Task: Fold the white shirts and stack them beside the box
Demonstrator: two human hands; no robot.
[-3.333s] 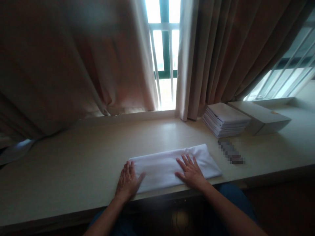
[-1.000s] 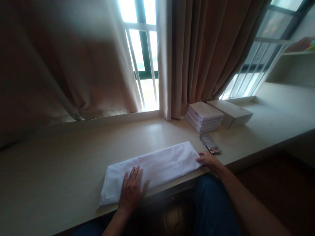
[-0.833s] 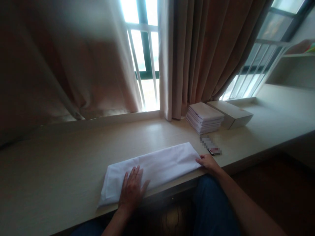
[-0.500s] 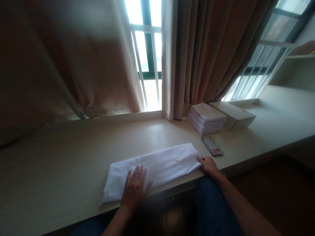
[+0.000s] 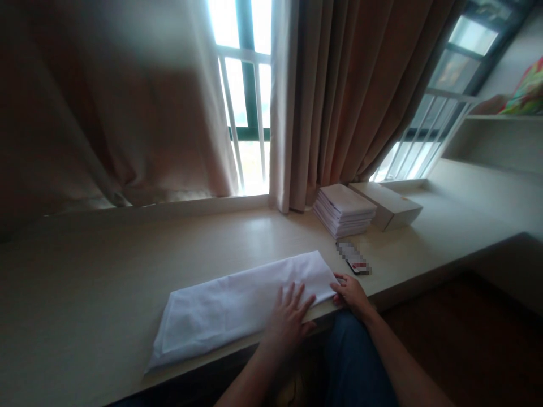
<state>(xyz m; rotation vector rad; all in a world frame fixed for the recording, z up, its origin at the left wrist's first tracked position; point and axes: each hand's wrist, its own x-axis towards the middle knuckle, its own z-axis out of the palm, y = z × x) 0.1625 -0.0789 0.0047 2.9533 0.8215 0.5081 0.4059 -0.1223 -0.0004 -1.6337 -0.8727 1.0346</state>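
Note:
A white cloth [image 5: 220, 305], folded into a long flat strip, lies along the front of the pale tabletop [image 5: 97, 316]. My left hand [image 5: 291, 316] rests on its right half with fingers spread and nothing gripped. At the cloth's right end, my right hand [image 5: 350, 291] pinches the edge between thumb and fingers. The cloth's left end looks loose and slightly rumpled near the table's front edge.
Behind the right end stands a stack of folded white cloths [image 5: 345, 206], beside a pale box [image 5: 386, 206]. A blurred-out, phone-like item [image 5: 354, 259] lies in front of the stack. Curtains [image 5: 331, 102] hang along the back. My knee [image 5: 356, 356] is below the table edge.
My left hand has slid rightward along the cloth, closer to my right hand. My right hand keeps its hold on the right end. The view has shifted slightly.

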